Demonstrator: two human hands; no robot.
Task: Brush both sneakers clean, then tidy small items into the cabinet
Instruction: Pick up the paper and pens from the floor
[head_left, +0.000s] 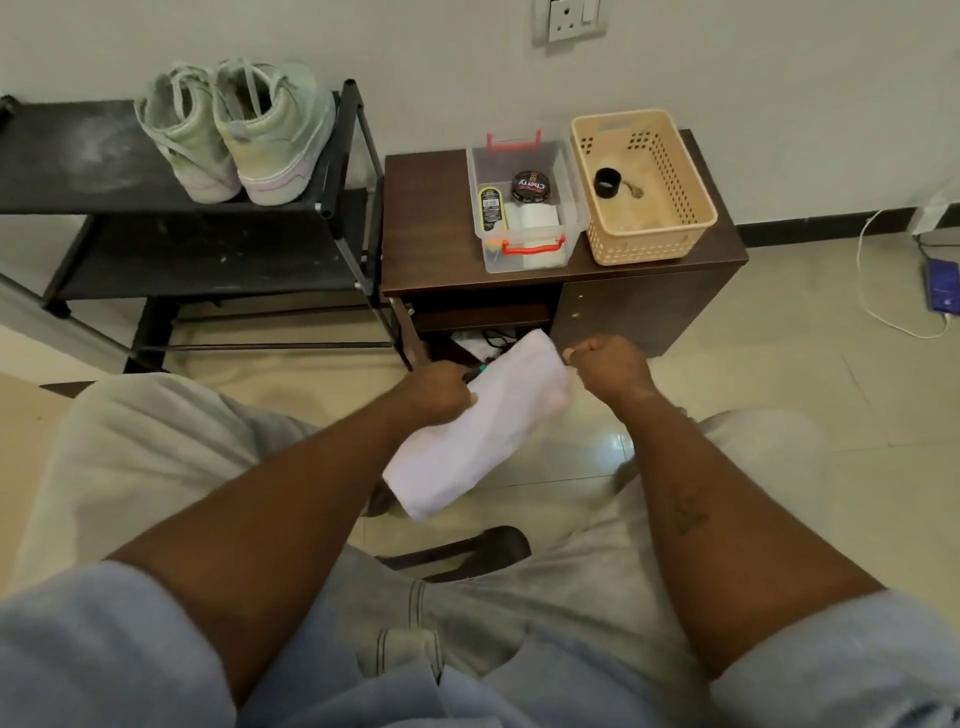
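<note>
Gripping the white folded cloth (483, 431) in curled fingers, the left hand (441, 387) is facing the open dark brown cabinet (649, 306). The right hand's (610, 366) fingers are lying curled on nothing. The 2 pale green sneakers (270, 140) are sitting on the black rack (78, 150). Sliding the cloth in flat, past seemingly cluttered contents, is looking wisest.

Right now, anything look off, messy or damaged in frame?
Nothing spilled or broken. Minor oddities: white dusty smears on the top shelf of the black rack beside the sneakers; loose cables bunched in the open lower bay of the cabinet; a blue device lying on the floor at far right.
</note>
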